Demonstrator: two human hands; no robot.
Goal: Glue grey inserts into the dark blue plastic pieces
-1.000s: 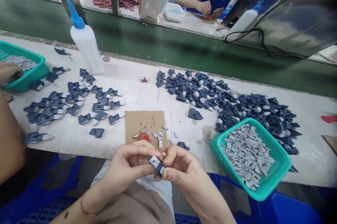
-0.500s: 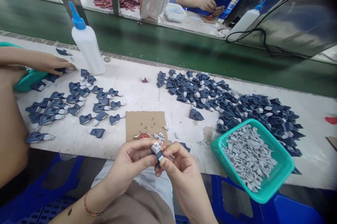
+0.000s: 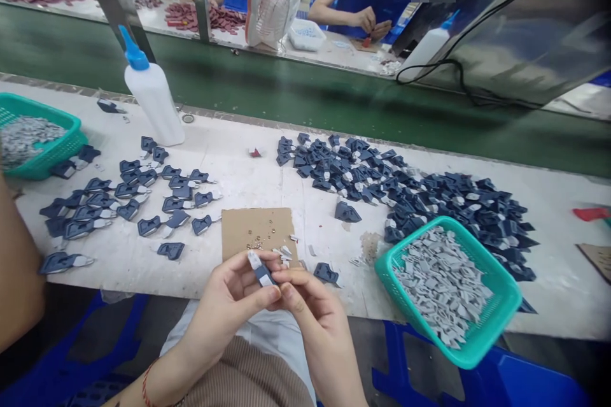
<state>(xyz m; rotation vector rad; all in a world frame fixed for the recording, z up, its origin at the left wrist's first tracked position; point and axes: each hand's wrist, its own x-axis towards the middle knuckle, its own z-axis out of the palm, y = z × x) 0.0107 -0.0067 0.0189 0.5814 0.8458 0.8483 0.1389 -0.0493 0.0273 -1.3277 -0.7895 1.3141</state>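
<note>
Between my two hands is a small dark-blue and grey plastic part, its pale grey tip pointing up and left. My left hand is closed around it, thumb along its lower edge. The fingers of my right hand pinch its lower right end, and both thumbs nearly meet there. Just behind my hands lies a brown cardboard piece with small metallic bits and several grey slivers. A single dark-blue part rests on the table right of my fingers.
A green basket of grey pieces stands at the right, before a heap of blue parts. More blue parts are spread at left, near a white glue bottle and another green basket. Co-workers sit beyond the green strip.
The held part has turned, its grey tip swinging to the left. My hands have shifted slightly left in view. The neighbour's hand at the left basket has gone out of sight.
</note>
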